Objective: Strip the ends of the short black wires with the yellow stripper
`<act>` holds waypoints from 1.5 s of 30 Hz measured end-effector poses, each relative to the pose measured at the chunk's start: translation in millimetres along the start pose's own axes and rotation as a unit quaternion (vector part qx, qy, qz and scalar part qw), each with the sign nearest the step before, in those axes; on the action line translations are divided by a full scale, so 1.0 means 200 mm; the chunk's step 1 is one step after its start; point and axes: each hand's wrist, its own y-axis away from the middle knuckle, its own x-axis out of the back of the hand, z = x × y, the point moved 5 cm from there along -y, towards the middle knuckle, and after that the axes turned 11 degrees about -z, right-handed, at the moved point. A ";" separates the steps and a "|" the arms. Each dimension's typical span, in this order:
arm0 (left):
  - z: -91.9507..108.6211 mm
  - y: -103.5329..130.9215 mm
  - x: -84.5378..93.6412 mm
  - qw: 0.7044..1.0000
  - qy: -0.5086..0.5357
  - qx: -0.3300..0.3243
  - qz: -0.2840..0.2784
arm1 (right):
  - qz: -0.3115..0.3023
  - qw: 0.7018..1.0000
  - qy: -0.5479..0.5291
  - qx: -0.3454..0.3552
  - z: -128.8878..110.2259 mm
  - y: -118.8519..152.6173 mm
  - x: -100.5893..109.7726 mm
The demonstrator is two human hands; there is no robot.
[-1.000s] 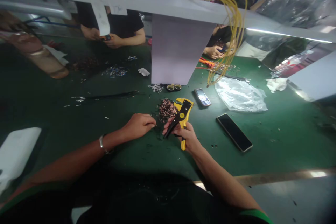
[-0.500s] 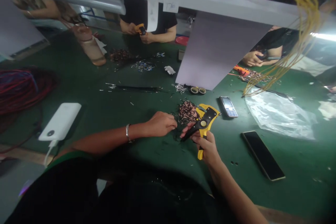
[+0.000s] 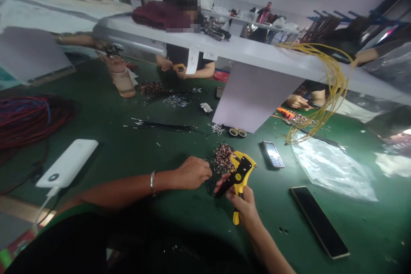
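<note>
My right hand (image 3: 242, 201) is wrapped round the handles of a yellow and black wire stripper (image 3: 239, 175), its head pointing up and away from me. My left hand (image 3: 194, 173) is closed just left of the tool; what its fingers pinch, if anything, is too small to name. Beyond both hands lies a pile of small copper-coloured pieces (image 3: 224, 157), with dark wire bits at its near side. Farther off are a row of black wires (image 3: 167, 126), a heap of small silvery pieces (image 3: 217, 128) and two tape rolls (image 3: 237, 132).
A white power bank (image 3: 69, 162) and red cable coils (image 3: 28, 120) lie left. On the right are a keypad phone (image 3: 272, 154), a black smartphone (image 3: 319, 221) and a plastic bag (image 3: 334, 167). Yellow wires (image 3: 334, 77) hang from the shelf (image 3: 250, 53). Other people sit across the table.
The view has tilted upward, so the table's things appear lower and more of the room shows. My hands keep nearly the same places beside the copper-coloured pile, the stripper still in my right hand.
</note>
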 end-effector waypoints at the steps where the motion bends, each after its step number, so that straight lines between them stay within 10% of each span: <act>1: 0.00 0.00 0.00 1.000 -0.003 0.000 0.002 | 0.001 1.000 0.003 0.002 0.01 0.00 0.00; 45: -0.21 0.00 0.08 0.976 0.093 0.190 0.058 | 0.036 0.998 0.046 0.010 0.00 -0.02 0.05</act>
